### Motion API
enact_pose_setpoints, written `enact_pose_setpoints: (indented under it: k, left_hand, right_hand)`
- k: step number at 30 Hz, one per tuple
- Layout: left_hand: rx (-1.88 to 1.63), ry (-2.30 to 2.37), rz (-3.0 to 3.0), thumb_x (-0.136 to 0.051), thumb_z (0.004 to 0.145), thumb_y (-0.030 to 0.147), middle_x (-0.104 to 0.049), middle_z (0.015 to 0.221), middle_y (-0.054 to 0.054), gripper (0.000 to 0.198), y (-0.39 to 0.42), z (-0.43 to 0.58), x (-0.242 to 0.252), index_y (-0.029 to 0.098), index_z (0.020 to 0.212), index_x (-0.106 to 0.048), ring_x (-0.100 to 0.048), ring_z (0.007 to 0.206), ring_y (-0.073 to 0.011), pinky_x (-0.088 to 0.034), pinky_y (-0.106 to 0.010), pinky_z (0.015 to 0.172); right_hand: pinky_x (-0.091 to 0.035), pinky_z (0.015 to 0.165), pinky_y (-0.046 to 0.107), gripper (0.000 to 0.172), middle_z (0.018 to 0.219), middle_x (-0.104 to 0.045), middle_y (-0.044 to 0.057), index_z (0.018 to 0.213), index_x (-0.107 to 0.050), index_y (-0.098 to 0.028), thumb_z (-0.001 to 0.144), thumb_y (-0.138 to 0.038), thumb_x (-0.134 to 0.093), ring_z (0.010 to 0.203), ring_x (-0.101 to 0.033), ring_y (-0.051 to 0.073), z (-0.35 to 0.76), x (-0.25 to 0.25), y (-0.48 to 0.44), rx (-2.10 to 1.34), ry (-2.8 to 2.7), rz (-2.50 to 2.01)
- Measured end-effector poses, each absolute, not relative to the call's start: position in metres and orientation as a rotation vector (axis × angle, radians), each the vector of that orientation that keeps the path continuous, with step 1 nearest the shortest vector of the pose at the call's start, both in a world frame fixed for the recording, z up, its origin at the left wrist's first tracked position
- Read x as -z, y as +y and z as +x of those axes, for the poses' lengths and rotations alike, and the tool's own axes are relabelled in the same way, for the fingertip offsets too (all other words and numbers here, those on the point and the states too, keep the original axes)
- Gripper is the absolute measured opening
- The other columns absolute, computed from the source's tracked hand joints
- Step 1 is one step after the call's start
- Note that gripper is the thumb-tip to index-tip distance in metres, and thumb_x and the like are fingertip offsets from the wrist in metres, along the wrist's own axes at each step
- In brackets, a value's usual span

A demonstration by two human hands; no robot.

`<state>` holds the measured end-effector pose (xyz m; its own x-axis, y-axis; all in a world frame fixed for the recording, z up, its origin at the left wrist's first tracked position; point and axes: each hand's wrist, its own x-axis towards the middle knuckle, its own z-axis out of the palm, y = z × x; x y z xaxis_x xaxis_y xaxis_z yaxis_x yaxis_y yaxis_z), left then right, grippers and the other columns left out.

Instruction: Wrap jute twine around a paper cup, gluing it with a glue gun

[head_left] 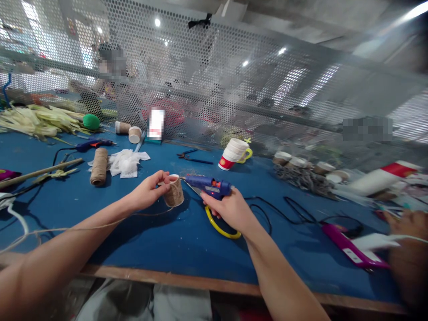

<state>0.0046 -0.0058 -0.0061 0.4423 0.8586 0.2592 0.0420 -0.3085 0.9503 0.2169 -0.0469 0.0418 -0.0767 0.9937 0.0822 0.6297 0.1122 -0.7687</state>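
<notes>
My left hand grips a small paper cup wrapped in brown twine, tilted a little above the table. A loose strand of twine trails from the cup to the left, over my forearm. In my right hand is a blue glue gun, its nozzle pointing left at the cup's rim. A small red light shows on its body. Whether the nozzle touches the cup I cannot tell. Below my right hand lie scissors with a yellow handle, partly hidden by the gun and hand.
A twine roll, white cloths and another glue gun lie left. Stacked cups and pliers are behind. A purple power strip lies right, near another person's hand. A perforated metal screen backs the table.
</notes>
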Motion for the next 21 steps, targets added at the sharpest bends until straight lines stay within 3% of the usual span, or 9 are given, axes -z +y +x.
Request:
enact_pose_setpoints:
  k: [21]
  left_hand:
    - [-0.971, 0.771, 1.665, -0.047, 0.081, 0.03, -0.058, 0.113, -0.012, 0.014, -0.006, 0.003, 0.0026, 0.019, 0.075, -0.041, -0.04, 0.124, -0.0207, -0.031, -0.039, 0.099]
  right_hand:
    - [-0.039, 0.042, 0.023, 0.023, 0.037, -0.047, -0.004, 0.054, -0.051, -0.016, 0.068, -0.033, -0.056, 0.035, -0.044, 0.009, 0.2126, -0.0493, -0.0545, -0.79, -1.792, -1.583]
